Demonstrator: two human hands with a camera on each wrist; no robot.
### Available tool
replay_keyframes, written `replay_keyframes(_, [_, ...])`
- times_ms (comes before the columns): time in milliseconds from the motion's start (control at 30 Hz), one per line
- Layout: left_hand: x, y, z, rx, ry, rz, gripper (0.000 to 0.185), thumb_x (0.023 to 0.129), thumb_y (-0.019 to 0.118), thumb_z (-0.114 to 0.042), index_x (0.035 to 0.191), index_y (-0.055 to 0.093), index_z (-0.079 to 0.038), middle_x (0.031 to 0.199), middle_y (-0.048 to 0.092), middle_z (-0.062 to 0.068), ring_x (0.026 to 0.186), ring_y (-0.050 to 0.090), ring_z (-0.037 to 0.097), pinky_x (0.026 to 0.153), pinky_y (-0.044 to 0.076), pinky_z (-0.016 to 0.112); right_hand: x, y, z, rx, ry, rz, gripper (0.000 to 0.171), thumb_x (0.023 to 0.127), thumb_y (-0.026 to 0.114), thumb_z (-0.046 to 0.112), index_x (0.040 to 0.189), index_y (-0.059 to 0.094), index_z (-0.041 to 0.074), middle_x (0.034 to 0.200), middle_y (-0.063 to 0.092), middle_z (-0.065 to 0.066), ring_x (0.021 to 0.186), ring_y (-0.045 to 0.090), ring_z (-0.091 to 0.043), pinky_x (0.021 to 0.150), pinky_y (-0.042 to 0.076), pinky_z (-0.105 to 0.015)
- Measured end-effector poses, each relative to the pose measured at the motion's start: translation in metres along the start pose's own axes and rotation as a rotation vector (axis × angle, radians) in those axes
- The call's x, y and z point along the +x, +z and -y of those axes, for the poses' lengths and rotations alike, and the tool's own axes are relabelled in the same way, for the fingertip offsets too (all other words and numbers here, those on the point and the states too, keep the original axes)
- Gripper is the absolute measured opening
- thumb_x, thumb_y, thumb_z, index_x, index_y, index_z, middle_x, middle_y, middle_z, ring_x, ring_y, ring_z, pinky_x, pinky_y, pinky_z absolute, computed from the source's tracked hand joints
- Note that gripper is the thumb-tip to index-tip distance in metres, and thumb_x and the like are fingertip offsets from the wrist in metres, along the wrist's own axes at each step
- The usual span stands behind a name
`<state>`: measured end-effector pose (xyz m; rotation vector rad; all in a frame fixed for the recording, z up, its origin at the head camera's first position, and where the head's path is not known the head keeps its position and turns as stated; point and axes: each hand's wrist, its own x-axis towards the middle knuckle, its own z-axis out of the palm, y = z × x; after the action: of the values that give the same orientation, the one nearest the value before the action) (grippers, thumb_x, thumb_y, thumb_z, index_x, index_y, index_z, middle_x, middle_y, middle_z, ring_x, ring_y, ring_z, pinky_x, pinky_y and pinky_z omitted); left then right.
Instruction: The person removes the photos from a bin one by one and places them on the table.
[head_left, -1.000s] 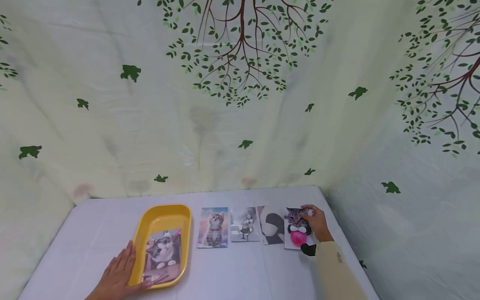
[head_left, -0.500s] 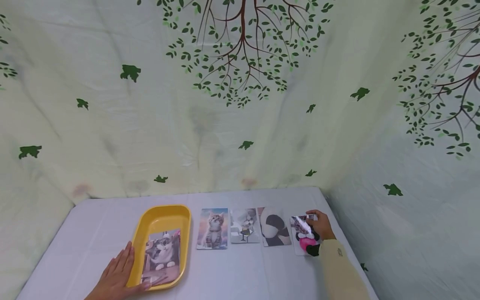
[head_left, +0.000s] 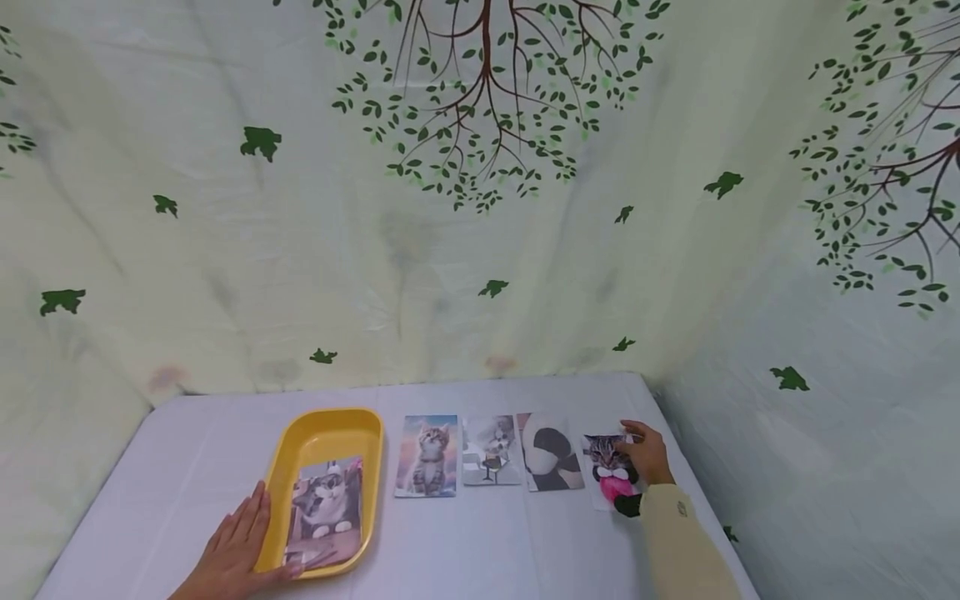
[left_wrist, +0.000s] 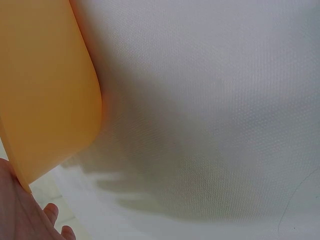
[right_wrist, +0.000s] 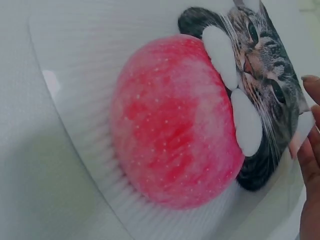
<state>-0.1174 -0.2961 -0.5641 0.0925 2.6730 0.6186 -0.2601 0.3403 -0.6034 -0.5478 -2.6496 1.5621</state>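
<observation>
Since a second ago your right hand [head_left: 643,454] has slid the cat-and-apple card [head_left: 609,468] rightward off the panda card [head_left: 551,451], which it overlapped before; the two now lie apart with a strip of white surface [head_left: 480,542] between them. Your fingertips [right_wrist: 311,150] pinch the card's far right edge, and the wrist view shows that edge lifted and the card bowed. Its long axis runs away from you, the cat's head at the far end, the red apple nearer you. No writing can be read on it.

Your left hand [head_left: 232,554] has not shifted: fingers straight, it rests flat against the near left rim of the yellow tray [head_left: 322,429], holding nothing. A cat card [head_left: 327,510] lies inside the tray.

Between tray and panda card sit a kitten card [head_left: 426,456] and a pale grey card [head_left: 491,450], all upright in one row. Right of your card only a narrow margin remains before the surface's edge and the leaf-print cloth [head_left: 787,375]; open room lies nearer you.
</observation>
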Motion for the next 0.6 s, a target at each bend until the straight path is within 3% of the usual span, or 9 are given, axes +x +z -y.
replay_keyframes(200, [-0.002,0.0,0.0,-0.009,-0.001,0.0,0.127,0.079,0.062,-0.066,0.144,-0.01,0.016,0.155,-0.019,0.028,0.139,-0.008,0.052,0.104,-0.023,0.061,-0.004,0.0,0.006,0.013,-0.034,-0.026,0.042,0.09,0.062,0.002,0.131,0.055,0.0,0.14,0.046,-0.027,0.133,0.037,-0.043,0.105,0.035,-0.056])
replay_keyframes(367, [-0.003,0.0,0.0,-0.022,0.031,-0.028,0.125,0.08,0.062,-0.065,0.145,-0.007,0.016,0.155,-0.017,0.028,0.139,-0.007,0.052,0.104,-0.025,0.057,-0.01,0.007,0.027,0.152,-0.076,-0.052,0.041,0.091,0.062,0.004,0.131,0.054,-0.004,0.138,0.048,-0.026,0.134,0.037,-0.04,0.107,0.033,-0.053])
replay_keyframes(467, [-0.002,0.001,0.001,-0.03,0.032,-0.027,0.125,0.079,0.063,-0.064,0.145,-0.007,0.015,0.156,-0.016,0.027,0.139,-0.005,0.053,0.105,-0.025,0.057,-0.014,0.016,0.045,0.238,-0.083,0.0,0.041,0.091,0.063,0.005,0.13,0.054,-0.006,0.134,0.051,-0.026,0.128,0.045,-0.037,0.107,0.036,-0.05])
replay_keyframes(533, [-0.004,0.003,0.004,-0.022,0.077,-0.078,0.124,0.079,0.066,-0.061,0.146,-0.005,0.015,0.156,-0.013,0.027,0.139,-0.001,0.054,0.107,-0.019,0.061,-0.017,0.025,0.055,0.255,-0.077,0.074,0.042,0.091,0.065,0.008,0.13,0.055,-0.005,0.131,0.055,-0.023,0.122,0.051,-0.033,0.105,0.039,-0.046])
replay_keyframes(600, [-0.005,0.004,0.005,-0.022,0.098,-0.107,0.124,0.079,0.066,-0.06,0.147,-0.009,0.012,0.157,-0.017,0.024,0.14,-0.003,0.052,0.107,-0.025,0.053,-0.022,0.035,0.068,0.257,-0.07,0.164,0.043,0.091,0.065,0.01,0.131,0.055,-0.003,0.127,0.06,-0.02,0.116,0.056,-0.03,0.102,0.042,-0.046])
